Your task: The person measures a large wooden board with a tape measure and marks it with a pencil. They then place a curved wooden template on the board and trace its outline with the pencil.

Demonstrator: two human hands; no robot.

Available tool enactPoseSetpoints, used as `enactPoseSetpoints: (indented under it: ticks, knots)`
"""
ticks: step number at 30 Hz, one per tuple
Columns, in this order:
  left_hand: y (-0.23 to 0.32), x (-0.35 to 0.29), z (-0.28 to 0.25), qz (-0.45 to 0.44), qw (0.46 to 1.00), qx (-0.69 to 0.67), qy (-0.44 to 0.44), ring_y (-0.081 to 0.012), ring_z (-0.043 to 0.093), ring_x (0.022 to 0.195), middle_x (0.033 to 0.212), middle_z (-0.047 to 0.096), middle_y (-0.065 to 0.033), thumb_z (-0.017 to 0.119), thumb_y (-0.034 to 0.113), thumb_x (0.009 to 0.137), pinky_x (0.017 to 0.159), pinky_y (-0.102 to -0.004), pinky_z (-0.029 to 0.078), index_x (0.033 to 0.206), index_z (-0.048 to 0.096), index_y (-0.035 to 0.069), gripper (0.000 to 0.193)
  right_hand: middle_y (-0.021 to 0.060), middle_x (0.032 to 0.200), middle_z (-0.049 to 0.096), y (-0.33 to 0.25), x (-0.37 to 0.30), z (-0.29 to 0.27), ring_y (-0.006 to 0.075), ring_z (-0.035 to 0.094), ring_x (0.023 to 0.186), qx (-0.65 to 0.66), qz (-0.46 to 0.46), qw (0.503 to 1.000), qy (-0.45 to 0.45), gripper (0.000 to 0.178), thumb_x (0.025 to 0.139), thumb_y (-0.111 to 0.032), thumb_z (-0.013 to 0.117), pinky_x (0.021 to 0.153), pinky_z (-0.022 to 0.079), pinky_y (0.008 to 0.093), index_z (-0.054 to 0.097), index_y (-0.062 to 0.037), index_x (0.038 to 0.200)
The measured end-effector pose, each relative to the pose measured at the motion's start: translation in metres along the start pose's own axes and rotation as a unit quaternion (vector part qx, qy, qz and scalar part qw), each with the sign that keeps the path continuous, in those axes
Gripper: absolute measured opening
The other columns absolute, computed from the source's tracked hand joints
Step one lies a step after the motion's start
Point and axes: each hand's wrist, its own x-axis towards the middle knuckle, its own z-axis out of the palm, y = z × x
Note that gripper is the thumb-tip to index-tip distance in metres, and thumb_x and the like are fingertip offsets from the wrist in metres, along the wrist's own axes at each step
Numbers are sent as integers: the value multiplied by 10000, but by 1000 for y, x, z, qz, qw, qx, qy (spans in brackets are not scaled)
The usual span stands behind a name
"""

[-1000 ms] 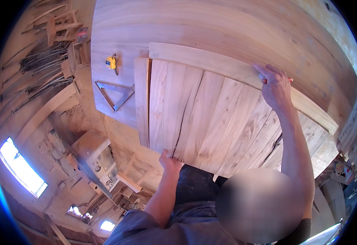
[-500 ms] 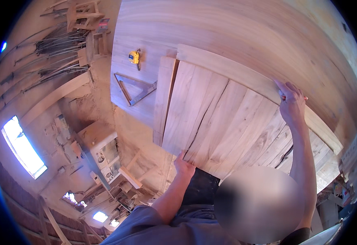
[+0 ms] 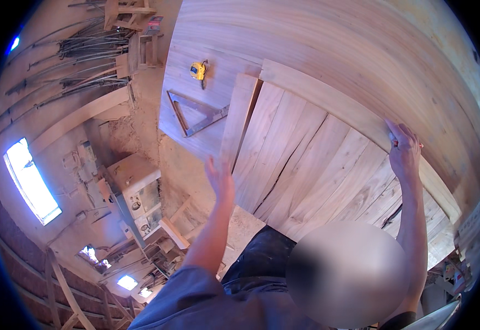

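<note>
Sawdust-coloured workshop clutter surrounds a broad wooden bench (image 3: 328, 49) made of pale boards. On the bench lies a plank panel (image 3: 311, 165), several boards joined edge to edge, with a dark crack running along one of them. A long batten (image 3: 355, 118) lies across the panel's far end, and a shorter batten (image 3: 239, 118) rests along its left edge.

The right hand (image 3: 403, 149) rests on the long batten near the panel's far right corner, fingers pressed to the wood, its grip closed on a thin red pencil (image 3: 410, 145) whose tip pokes out to the right. The left hand (image 3: 220, 179) is raised just off the panel's near left edge, palm flat and fingers spread, its grip released and holding nothing; whether it touches the shorter batten cannot be told.

Further left on the bench, well apart from both hands, a triangular metal square (image 3: 193, 113) lies flat, and a yellow tape measure (image 3: 197, 70) sits beyond it. Off the bench, a grey machine (image 3: 138, 192) stands on the floor below the left hand, and bundles of dark rods (image 3: 86, 49) lie stacked at the upper left.
</note>
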Motion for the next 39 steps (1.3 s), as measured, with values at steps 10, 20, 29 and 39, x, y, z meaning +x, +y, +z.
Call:
enactPoseSetpoints:
  ticks: [10, 20, 29, 39]
  knots:
    - [46, 86, 52, 26, 991, -21, -129, -420, 429, 1374, 1466, 448, -295, 673, 446, 905, 1156, -483, 340, 1469, 420, -84, 814, 115, 872, 613, 5, 0, 3, 330, 604, 861, -21, 0, 1000, -5, 547, 772, 110, 524, 849, 450, 410, 704, -113, 1237]
    - [53, 87, 40, 18, 977, 24, -211, -369, 437, 1375, 1481, 456, -262, 707, 512, 894, 1156, -437, 335, 1435, 449, -87, 848, 107, 876, 611, 9, 0, 7, 311, 595, 847, -16, 1, 1000, -10, 583, 747, 128, 514, 847, 448, 405, 708, -116, 1239]
    - [-39, 63, -23, -195, 937, -97, -275, -212, 575, 1224, 1266, 657, -101, 663, 299, 953, 1061, -330, 430, 1404, 552, -18, 562, 107, 921, 644, 0, 4, 4, 315, 614, 882, -20, 12, 999, -35, 586, 754, 127, 524, 861, 465, 417, 712, -133, 1244]
    - [-130, 42, -46, -486, 770, -343, -232, -272, 602, 1076, 1154, 630, -67, 629, 420, 985, 948, -525, 522, 1263, 595, 161, 382, 58, 984, 702, 8, 0, 11, 275, 669, 998, -21, 33, 998, -55, 388, 828, -95, 683, 908, 452, 444, 722, -204, 1198]
